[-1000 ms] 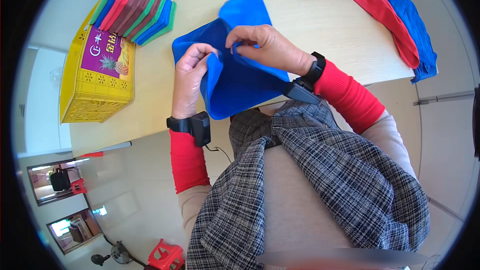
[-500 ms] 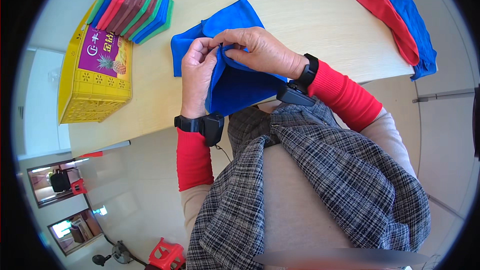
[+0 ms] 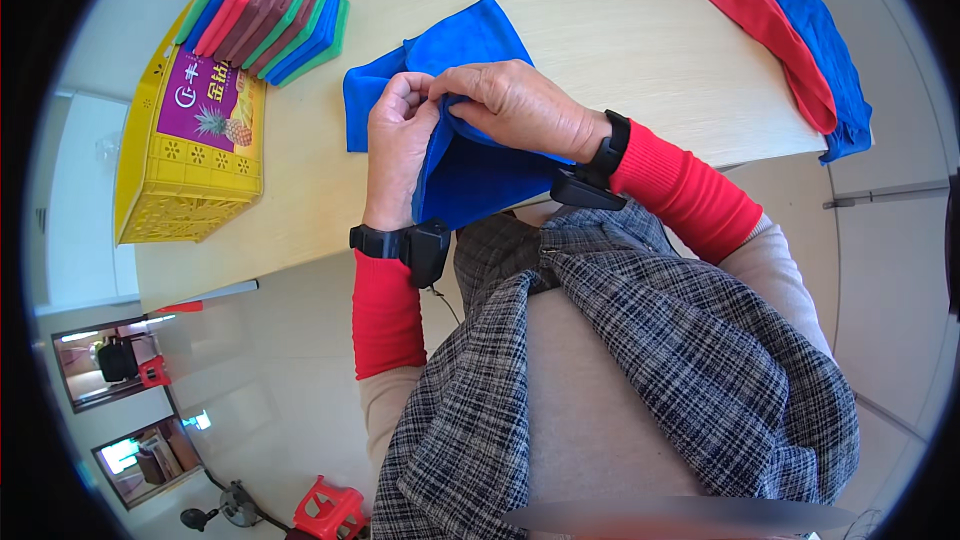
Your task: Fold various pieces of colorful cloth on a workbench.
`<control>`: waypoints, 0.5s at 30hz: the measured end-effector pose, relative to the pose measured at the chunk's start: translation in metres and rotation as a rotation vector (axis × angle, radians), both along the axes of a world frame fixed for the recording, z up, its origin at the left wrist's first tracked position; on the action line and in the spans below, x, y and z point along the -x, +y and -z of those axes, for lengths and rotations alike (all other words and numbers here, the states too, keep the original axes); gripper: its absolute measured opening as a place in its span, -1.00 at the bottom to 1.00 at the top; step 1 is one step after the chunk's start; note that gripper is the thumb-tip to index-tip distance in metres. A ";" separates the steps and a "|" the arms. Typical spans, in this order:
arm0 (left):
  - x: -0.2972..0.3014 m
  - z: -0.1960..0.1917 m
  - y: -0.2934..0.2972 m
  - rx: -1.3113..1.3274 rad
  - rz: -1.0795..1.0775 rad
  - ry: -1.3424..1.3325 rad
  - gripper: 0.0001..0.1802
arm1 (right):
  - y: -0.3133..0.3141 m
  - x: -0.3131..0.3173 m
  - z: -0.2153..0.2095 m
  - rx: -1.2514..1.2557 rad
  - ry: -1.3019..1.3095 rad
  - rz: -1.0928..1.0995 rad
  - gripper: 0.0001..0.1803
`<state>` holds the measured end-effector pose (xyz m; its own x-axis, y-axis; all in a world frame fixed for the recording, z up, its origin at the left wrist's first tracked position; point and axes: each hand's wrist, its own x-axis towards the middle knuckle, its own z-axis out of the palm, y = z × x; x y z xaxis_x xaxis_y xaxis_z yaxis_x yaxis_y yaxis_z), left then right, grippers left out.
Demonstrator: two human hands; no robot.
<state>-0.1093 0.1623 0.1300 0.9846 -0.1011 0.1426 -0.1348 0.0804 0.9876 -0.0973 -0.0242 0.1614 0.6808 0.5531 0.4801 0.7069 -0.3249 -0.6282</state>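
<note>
left hand and right hand both pinched on the near top edge of a bright blue soft fabric cloth, held at the near edge of the pale wooden worktop, part lying flat, part hanging toward the lap. judged mid-fold: one layer doubled over, not yet squared or laid on the pile. far left, a neat stack of folded cloths in green, red, brown and blue, resting on a yellow plastic crate with a purple rectangular label showing a pineapple picture. far right, loose red, blue and green cloths in a heap, seemingly unfolded.
</note>
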 end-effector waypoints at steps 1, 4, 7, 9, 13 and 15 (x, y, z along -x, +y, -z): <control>0.000 0.001 -0.001 -0.001 0.000 -0.003 -0.88 | 0.000 0.000 0.001 0.000 0.000 0.000 -0.72; 0.000 0.002 0.000 0.021 -0.016 -0.007 -0.88 | 0.002 0.000 0.000 0.017 0.001 0.003 -0.82; 0.006 0.000 0.000 0.068 -0.041 -0.016 -0.87 | 0.005 -0.008 0.006 0.045 -0.061 0.016 -0.80; 0.025 -0.003 -0.004 -0.382 -0.322 -0.408 -0.84 | 0.002 -0.016 0.007 0.059 -0.096 0.034 -0.80; 0.075 0.013 -0.023 -0.975 -0.099 -0.822 -0.71 | -0.003 -0.033 0.004 0.045 -0.120 0.072 -0.80; 0.095 0.030 -0.025 -1.102 0.005 -0.801 -0.67 | -0.003 -0.038 -0.001 0.022 -0.188 0.127 -0.81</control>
<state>-0.2045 0.1369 0.1004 0.6696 -0.5365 0.5136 -0.6988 -0.6894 0.1910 -0.0590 -0.0276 0.1624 0.6455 0.4804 0.5937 0.7634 -0.4306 -0.4815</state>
